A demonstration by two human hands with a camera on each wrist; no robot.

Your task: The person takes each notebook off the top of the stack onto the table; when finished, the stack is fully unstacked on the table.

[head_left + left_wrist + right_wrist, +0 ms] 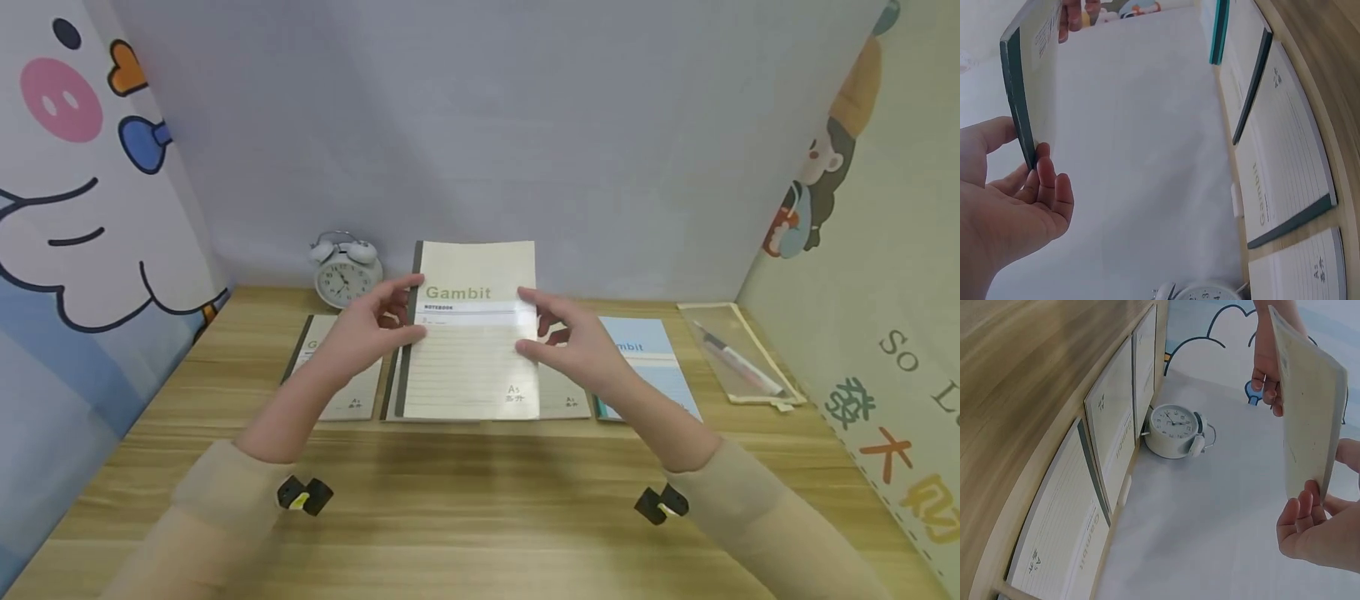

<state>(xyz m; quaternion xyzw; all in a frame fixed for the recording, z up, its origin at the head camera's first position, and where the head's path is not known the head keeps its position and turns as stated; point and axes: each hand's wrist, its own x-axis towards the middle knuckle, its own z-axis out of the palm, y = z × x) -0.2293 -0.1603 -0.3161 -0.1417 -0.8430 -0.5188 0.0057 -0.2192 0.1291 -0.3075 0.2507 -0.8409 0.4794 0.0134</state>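
A cream Gambit notebook (468,367) with a dark spine is held up between both hands, above the row on the table. My left hand (367,325) pinches its spine edge, thumb on the front cover and fingers behind. On the opposite edge, my right hand (577,342) grips it the same way. The left wrist view shows the dark spine and back cover of the held notebook (1038,75), clear of the table. Below it lie more cream notebooks (566,396), partly covered by it in the head view.
Another cream notebook (348,387) lies at the left of the row, and a light blue notebook (656,367) at the right. A white twin-bell alarm clock (347,279) stands behind, against the grey backdrop. At far right lies a clear pouch (708,321) with a pen (738,360).
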